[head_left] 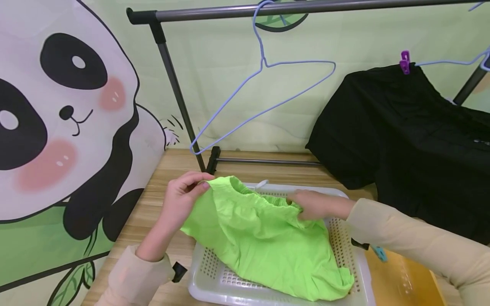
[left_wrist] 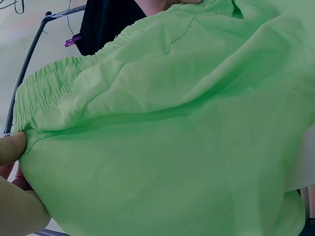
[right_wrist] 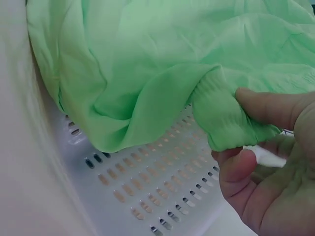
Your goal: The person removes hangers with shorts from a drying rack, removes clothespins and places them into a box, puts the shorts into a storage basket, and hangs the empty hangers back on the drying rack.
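A bright green pair of shorts (head_left: 268,238) with a gathered elastic waistband hangs between both hands over a white perforated basket (head_left: 206,293). My left hand (head_left: 183,197) pinches one end of the waistband between thumb and fingers; the left wrist view shows the thumb (left_wrist: 12,149) at the corner of the cloth. At the waistband's other end, my right hand (head_left: 319,204) grips the gathered elastic. In the right wrist view that hand (right_wrist: 275,162) has its thumb on one side of the band and fingers curled on the other. The shorts' lower part droops into the basket.
An unloaded blue wire hanger (head_left: 233,95) hangs from the dark rack bar (head_left: 214,13) above. Black shorts (head_left: 383,127) hang at the right with a purple clip (head_left: 405,62). A yellow-orange container (head_left: 405,280) and a teal clip (head_left: 380,253) lie right of the basket.
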`<act>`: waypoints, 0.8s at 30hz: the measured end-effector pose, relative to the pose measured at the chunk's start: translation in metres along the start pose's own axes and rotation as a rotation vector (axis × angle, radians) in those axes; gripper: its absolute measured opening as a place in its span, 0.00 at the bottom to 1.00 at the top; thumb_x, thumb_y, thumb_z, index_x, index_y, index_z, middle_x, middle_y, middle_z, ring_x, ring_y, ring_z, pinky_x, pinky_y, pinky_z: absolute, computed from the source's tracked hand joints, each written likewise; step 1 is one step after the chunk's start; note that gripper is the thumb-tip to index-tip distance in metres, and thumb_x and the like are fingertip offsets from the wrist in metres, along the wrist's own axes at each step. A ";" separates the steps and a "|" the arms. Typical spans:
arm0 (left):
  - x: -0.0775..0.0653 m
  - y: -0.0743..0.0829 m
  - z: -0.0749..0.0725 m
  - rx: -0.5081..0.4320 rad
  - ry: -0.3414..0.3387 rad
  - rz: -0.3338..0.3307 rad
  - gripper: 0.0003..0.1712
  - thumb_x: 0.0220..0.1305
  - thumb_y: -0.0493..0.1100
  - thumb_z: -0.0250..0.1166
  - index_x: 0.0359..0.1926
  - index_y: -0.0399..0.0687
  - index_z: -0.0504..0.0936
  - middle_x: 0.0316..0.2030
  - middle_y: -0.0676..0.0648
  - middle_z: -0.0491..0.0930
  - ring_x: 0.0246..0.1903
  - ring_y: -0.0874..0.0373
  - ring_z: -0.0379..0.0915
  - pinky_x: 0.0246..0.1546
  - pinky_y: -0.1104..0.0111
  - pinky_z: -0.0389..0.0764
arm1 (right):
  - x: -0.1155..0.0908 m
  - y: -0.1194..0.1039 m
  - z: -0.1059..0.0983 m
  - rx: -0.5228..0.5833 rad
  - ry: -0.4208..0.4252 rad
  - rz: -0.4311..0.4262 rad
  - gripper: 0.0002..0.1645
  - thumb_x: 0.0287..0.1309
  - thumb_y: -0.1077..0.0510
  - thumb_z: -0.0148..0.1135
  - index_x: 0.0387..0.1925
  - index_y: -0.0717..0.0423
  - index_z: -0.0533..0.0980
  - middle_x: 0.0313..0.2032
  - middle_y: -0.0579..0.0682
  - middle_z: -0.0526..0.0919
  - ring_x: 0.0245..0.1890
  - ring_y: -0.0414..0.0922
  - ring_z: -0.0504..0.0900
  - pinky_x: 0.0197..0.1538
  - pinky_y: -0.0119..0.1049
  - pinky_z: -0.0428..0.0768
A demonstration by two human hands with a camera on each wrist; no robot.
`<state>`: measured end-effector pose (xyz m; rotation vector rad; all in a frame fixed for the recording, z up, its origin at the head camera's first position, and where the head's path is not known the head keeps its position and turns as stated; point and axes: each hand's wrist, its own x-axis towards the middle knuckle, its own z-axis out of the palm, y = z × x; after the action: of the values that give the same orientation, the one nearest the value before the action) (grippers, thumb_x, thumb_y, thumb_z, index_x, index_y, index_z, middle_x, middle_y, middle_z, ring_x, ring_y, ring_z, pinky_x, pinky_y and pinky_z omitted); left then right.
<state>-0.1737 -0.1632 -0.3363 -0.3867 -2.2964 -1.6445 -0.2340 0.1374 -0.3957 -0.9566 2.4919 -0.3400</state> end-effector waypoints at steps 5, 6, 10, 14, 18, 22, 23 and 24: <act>-0.002 0.003 0.000 0.016 -0.009 0.022 0.08 0.52 0.27 0.59 0.35 0.32 0.80 0.30 0.66 0.77 0.31 0.70 0.72 0.32 0.79 0.74 | -0.004 0.001 -0.005 0.089 0.016 0.074 0.36 0.45 0.64 0.62 0.57 0.60 0.59 0.48 0.58 0.74 0.45 0.48 0.73 0.46 0.42 0.73; -0.002 0.004 0.000 0.020 -0.012 0.028 0.08 0.52 0.27 0.59 0.34 0.33 0.80 0.30 0.66 0.77 0.32 0.70 0.72 0.32 0.79 0.74 | -0.005 0.001 -0.006 0.109 0.014 0.079 0.37 0.45 0.65 0.62 0.58 0.60 0.58 0.49 0.58 0.73 0.45 0.48 0.73 0.47 0.42 0.73; -0.004 0.007 0.000 0.019 -0.028 0.060 0.08 0.51 0.26 0.59 0.34 0.33 0.80 0.30 0.66 0.77 0.33 0.70 0.73 0.33 0.78 0.75 | -0.009 0.003 -0.011 0.158 -0.004 0.083 0.41 0.46 0.65 0.62 0.61 0.61 0.55 0.53 0.60 0.70 0.49 0.51 0.72 0.49 0.45 0.71; -0.005 0.013 0.001 0.015 -0.044 0.085 0.08 0.51 0.25 0.58 0.33 0.32 0.80 0.30 0.66 0.76 0.31 0.70 0.73 0.31 0.77 0.75 | -0.014 0.005 -0.016 0.179 -0.012 0.085 0.35 0.47 0.63 0.62 0.57 0.64 0.61 0.51 0.59 0.71 0.47 0.50 0.73 0.45 0.42 0.73; -0.008 0.019 0.001 0.003 -0.054 0.127 0.08 0.50 0.23 0.58 0.32 0.31 0.80 0.30 0.66 0.76 0.30 0.69 0.72 0.30 0.78 0.75 | -0.022 0.006 -0.025 0.187 -0.003 0.031 0.13 0.46 0.64 0.63 0.37 0.61 0.75 0.29 0.48 0.75 0.27 0.40 0.70 0.29 0.31 0.70; -0.013 0.028 0.001 -0.023 -0.060 0.208 0.09 0.48 0.21 0.57 0.30 0.30 0.79 0.31 0.66 0.76 0.31 0.69 0.72 0.30 0.78 0.74 | -0.037 0.005 -0.034 0.175 0.016 -0.024 0.06 0.44 0.65 0.64 0.21 0.54 0.74 0.17 0.41 0.64 0.18 0.36 0.60 0.24 0.27 0.63; -0.014 0.031 0.000 -0.037 -0.065 0.230 0.09 0.48 0.20 0.56 0.30 0.30 0.79 0.31 0.65 0.77 0.31 0.69 0.72 0.30 0.78 0.74 | -0.041 0.004 -0.037 0.170 0.018 -0.033 0.07 0.44 0.64 0.64 0.20 0.53 0.73 0.16 0.40 0.62 0.18 0.36 0.60 0.24 0.27 0.63; -0.016 0.033 0.000 -0.051 -0.071 0.251 0.10 0.47 0.20 0.56 0.30 0.31 0.79 0.31 0.64 0.77 0.31 0.69 0.72 0.30 0.79 0.74 | -0.047 0.003 -0.039 0.161 0.016 -0.038 0.08 0.44 0.63 0.64 0.20 0.51 0.73 0.17 0.40 0.63 0.19 0.36 0.60 0.25 0.27 0.63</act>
<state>-0.1466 -0.1535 -0.3134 -0.7234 -2.1542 -1.5891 -0.2244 0.1743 -0.3480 -0.9392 2.4208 -0.5530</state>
